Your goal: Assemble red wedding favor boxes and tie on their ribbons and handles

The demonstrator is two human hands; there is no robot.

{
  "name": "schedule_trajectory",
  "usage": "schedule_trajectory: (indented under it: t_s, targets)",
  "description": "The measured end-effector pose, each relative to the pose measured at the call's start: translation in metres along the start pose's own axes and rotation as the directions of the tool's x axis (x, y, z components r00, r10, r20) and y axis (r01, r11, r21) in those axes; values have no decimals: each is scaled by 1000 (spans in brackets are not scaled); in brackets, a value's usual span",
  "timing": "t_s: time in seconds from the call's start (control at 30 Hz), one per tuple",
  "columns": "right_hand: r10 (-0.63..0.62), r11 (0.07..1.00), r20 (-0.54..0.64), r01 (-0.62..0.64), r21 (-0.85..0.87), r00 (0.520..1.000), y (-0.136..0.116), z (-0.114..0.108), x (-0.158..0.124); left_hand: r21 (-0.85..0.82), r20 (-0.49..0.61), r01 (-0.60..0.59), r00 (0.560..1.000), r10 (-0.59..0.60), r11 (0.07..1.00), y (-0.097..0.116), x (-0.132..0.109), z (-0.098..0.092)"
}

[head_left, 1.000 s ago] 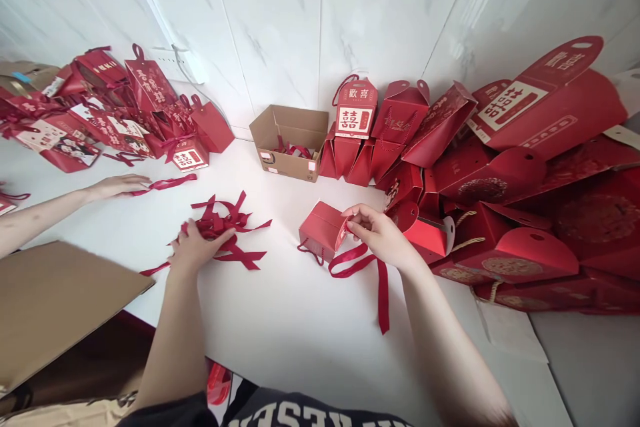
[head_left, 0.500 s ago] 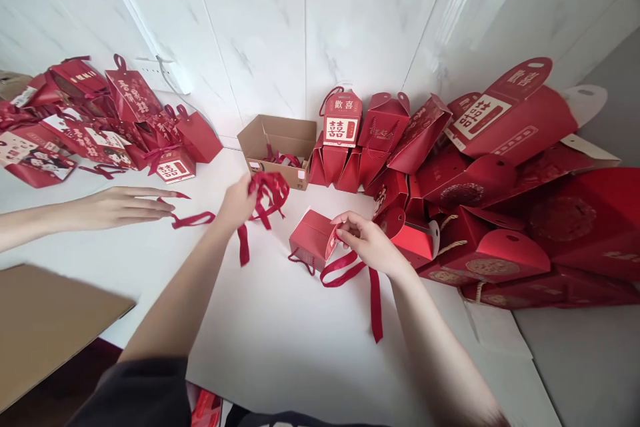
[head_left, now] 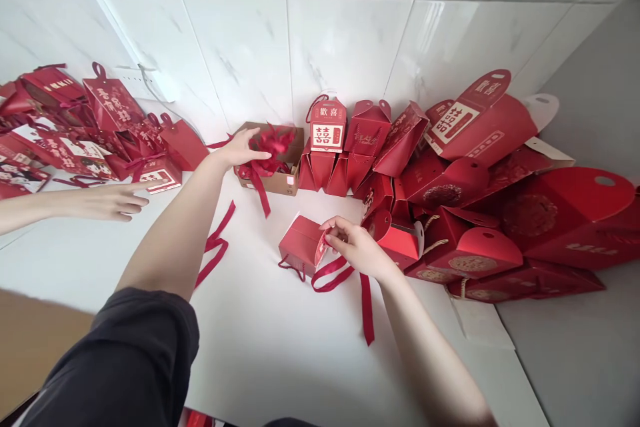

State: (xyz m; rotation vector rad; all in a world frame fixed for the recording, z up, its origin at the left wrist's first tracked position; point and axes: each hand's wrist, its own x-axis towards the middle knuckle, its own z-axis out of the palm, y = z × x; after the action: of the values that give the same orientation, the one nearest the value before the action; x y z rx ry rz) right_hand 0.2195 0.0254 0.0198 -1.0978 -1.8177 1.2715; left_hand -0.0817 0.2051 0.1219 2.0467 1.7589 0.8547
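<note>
My left hand (head_left: 243, 149) is stretched over the small cardboard box (head_left: 279, 183) by the wall, thumb and fingers spread apart. Just beyond the fingers a bunch of red ribbons (head_left: 273, 147) is at the box's opening, one tail hanging over its front. With thumb and fingers pinched, my right hand (head_left: 357, 247) grips the flap end of a small red gift box (head_left: 303, 240) lying on the table. From beneath that hand a loose red ribbon (head_left: 367, 310) trails across the white surface; its upper end is hidden. Another red ribbon (head_left: 214, 253) lies beside my left forearm.
Another person's hand (head_left: 113, 200) reaches in from the left, near a heap of red gift boxes (head_left: 113, 103). More red boxes (head_left: 480, 213) are piled on the right. A tiled wall (head_left: 345, 33) bounds the back. A brown cardboard sheet (head_left: 40, 347) is at lower left.
My left hand has moved forward to the cardboard box and opened, letting go of the ribbon bunch. The right hand keeps its grip. The other person's hand has shifted left, and the view has turned slightly.
</note>
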Motion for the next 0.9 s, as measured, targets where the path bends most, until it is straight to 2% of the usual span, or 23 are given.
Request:
schedule_trajectory:
  t_s: [0.03, 0.07, 0.13, 0.17, 0.2, 0.23, 0.27, 0.3, 0.33, 0.37, 0.43, 0.47, 0.53, 0.6, 0.7, 0.8, 0.87, 0.9]
  targets:
    - [1, 1000, 3, -1, 3, 1000, 0, 0, 0, -44, 73, 20, 997, -17, 999, -9, -14, -2]
    - [3, 1000, 6, -3, 6, 1000, 0, 0, 0, -72, 68, 41, 997, -37, 997, -17, -28, -5]
    - [10, 1000, 10, -10, 8, 1000, 1, 0, 0, 1, -52, 105, 993, -105, 994, -32, -60, -13]
    - [14, 1000, 11, -14, 9, 1000, 1, 0, 0, 73, -109, 168, 981, -159, 983, -39, -77, -16]
    - [15, 1000, 12, -16, 9, 1000, 1, 0, -1, 164, -119, 249, 966, -231, 955, -46, -95, -18]
    - [16, 1000, 12, -16, 10, 1000, 1, 0, -1, 271, -101, 351, 936, -337, 896, -54, -113, -17]
    - [15, 1000, 12, -15, 10, 1000, 2, 0, -1, 378, -64, 454, 882, -467, 806, -61, -131, -15]
    - [13, 1000, 12, -13, 10, 1000, 2, 0, -1, 465, -33, 533, 809, -587, 707, -70, -149, -10]
    - [12, 1000, 12, -12, 9, 1000, 3, 0, -1, 520, 5, 571, 741, -671, 634, -78, -165, -5]
    - [11, 1000, 11, -11, 7, 1000, 3, 0, -1, 542, 45, 579, 704, -709, 609, -87, -178, 1]
    - [9, 1000, 12, -9, 9, 1000, 4, 0, -1, 506, 120, 576, 690, -714, 642, -101, -198, 14]
    - [8, 1000, 14, -8, 11, 1000, 4, 1, -1, 458, 146, 568, 711, -688, 684, -107, -203, 19]
    - [8, 1000, 19, -8, 15, 1000, 5, 1, -1, 352, 187, 528, 769, -611, 773, -111, -203, 28]
    - [10, 1000, 24, -10, 15, 1000, 5, 2, -1, 284, 231, 475, 809, -540, 833, -108, -192, 35]
    - [11, 1000, 23, -11, 18, 1000, 4, 3, -1, 259, 351, 417, 800, -487, 871, -93, -161, 37]
    - [15, 1000, 26, -15, 20, 1000, 3, 3, -1, 231, 453, 355, 784, -423, 906, -68, -117, 26]
    - [15, 1000, 34, -16, 15, 999, 3, 2, -1, 198, 429, 316, 823, -372, 928, -48, -86, 15]
    - [13, 1000, 35, -13, 11, 999, 2, 2, -1, 156, 347, 288, 879, -326, 945, -38, -70, 10]
